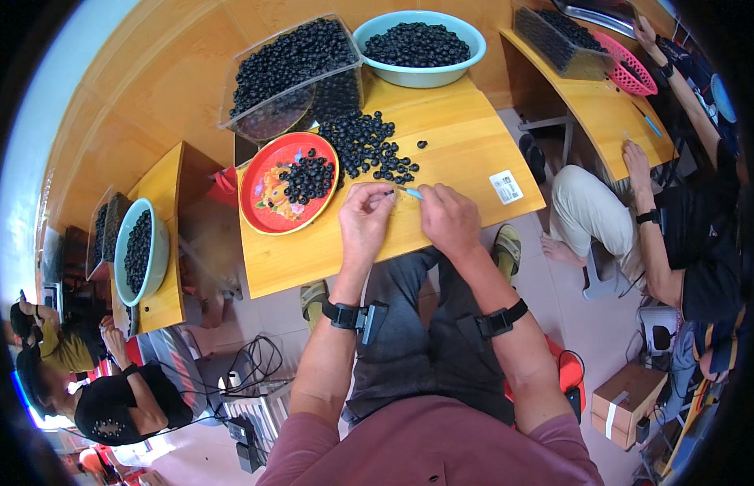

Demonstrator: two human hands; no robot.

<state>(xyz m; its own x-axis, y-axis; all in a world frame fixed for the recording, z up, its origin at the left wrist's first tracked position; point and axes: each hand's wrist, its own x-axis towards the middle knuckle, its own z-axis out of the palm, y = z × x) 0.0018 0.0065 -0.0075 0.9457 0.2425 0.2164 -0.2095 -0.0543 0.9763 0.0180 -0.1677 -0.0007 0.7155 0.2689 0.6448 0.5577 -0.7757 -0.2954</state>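
Observation:
Above the near part of the yellow wooden table, my two hands are close together. My left hand is pinched closed around a small dark piece, mostly covered by the fingertips. In my right hand, closed too, is a slim tool with a light blue handle; its thin tip points toward my left fingers. Just beyond the hands lies a loose heap of small round black pieces, like beads or berries. To their left, a red plate with a yellow rim and flower print carries more of them.
At the back stand a clear plastic bin and a light blue basin, both full of black pieces. A white label is on the table's right side. Co-workers sit at a left table and a right table.

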